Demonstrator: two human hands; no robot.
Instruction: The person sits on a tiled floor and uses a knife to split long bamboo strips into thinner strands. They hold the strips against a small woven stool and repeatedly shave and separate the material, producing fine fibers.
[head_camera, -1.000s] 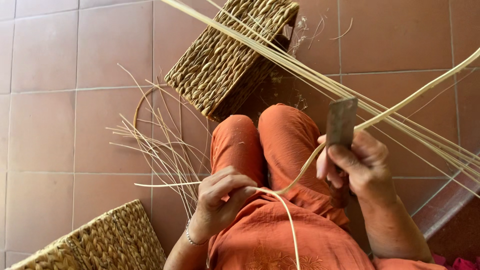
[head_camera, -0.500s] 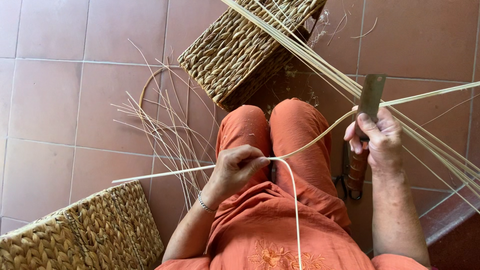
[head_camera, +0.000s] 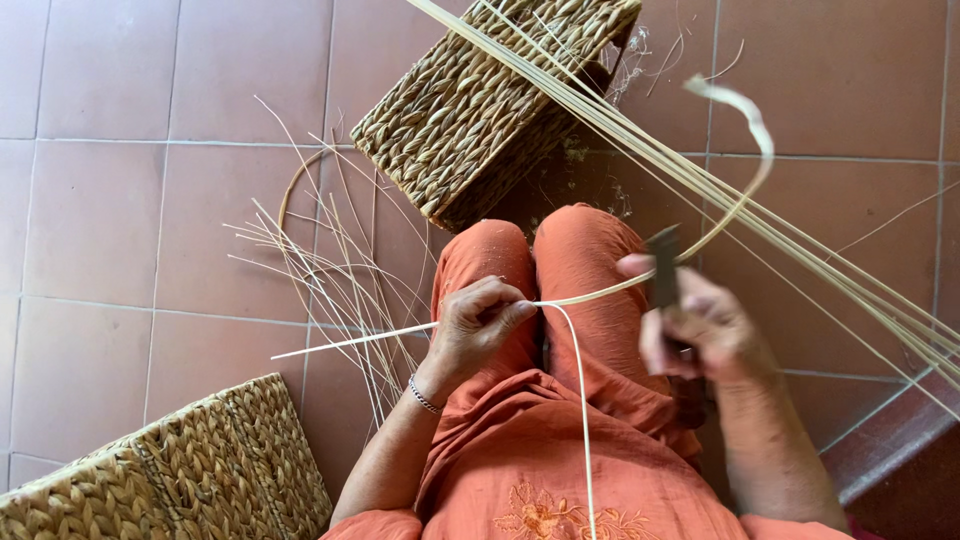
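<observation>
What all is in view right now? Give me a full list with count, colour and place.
pale cane strip: one, cream, pinched by the left hand, curving up past the right hand to a curled end.
dark blade tool: one, dark grey, in the right hand, blurred.
long cane bundle: many, pale yellow, slanting from top centre to right edge.
loose thin splints: many, pale, scattered on the floor left of the knees.
woven basket: one, tan, tipped on the floor above the knees.
woven basket corner: one, tan, bottom left.
tiled floor: terracotta.
orange clothing: over lap and knees.
bracelet: one, silvery, left wrist.
left hand: grip closed on strip.
right hand: grip closed on tool.
</observation>
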